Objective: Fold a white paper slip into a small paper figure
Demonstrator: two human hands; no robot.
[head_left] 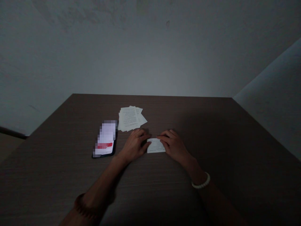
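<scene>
A small folded white paper (155, 146) lies flat on the dark wooden table (211, 131) between my two hands. My left hand (134, 145) rests on the table with its fingers bent, fingertips pressing the paper's left edge. My right hand (173, 144) covers the paper's right end, fingers curled down onto its top edge. A white bead bracelet (201, 183) is on my right wrist and a dark one (82, 208) on my left.
A loose stack of printed white sheets (131, 118) lies just beyond my left hand. A phone (105, 139) with a lit screen lies to the left of it. Grey walls meet behind the table; the room is dim.
</scene>
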